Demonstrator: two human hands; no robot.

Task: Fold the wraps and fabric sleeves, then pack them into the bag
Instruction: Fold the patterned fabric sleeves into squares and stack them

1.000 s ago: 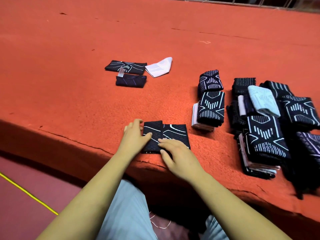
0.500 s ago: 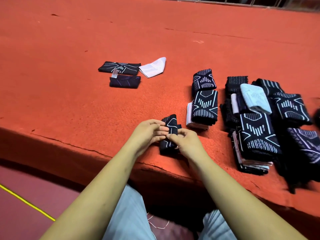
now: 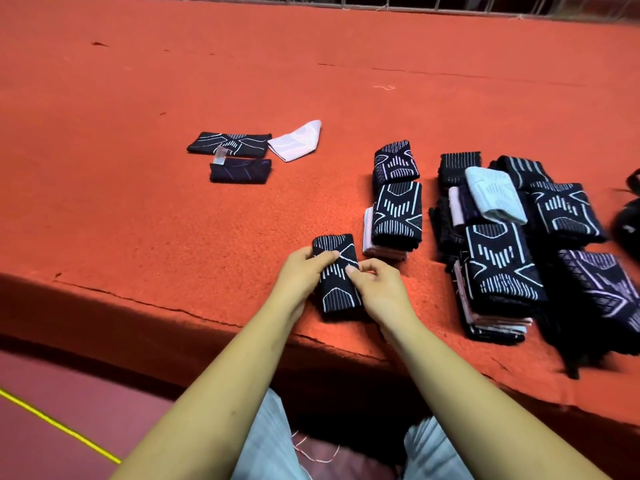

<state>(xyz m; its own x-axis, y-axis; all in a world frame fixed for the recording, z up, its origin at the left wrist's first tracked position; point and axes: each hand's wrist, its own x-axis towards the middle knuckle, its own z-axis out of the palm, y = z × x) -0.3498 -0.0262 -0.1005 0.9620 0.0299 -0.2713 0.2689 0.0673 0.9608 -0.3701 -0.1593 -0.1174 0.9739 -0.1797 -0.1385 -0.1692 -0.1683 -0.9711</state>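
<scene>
A folded black sleeve with white line pattern (image 3: 337, 271) lies near the front edge of the orange table (image 3: 173, 220). My left hand (image 3: 299, 275) grips its left side, thumb over the top. My right hand (image 3: 377, 289) pinches its right side. Just right of it stands a small stack of folded sleeves (image 3: 396, 216). A larger pile of folded black, white and pink sleeves (image 3: 512, 244) fills the right. Three unfolded pieces lie further back: a black patterned one (image 3: 230, 144), a plain dark one (image 3: 240, 171) and a white one (image 3: 296, 140).
A dark object, perhaps a bag (image 3: 628, 220), shows at the right border, partly cut off. The table's front edge (image 3: 138, 299) drops to a maroon floor with a yellow line (image 3: 59, 424). A metal railing (image 3: 450, 3) runs along the far edge.
The sleeve lay spread flat under both hands a second ago. It was then lifted and doubled over, and now it lies folded in half lengthwise with both hands on its sides.
</scene>
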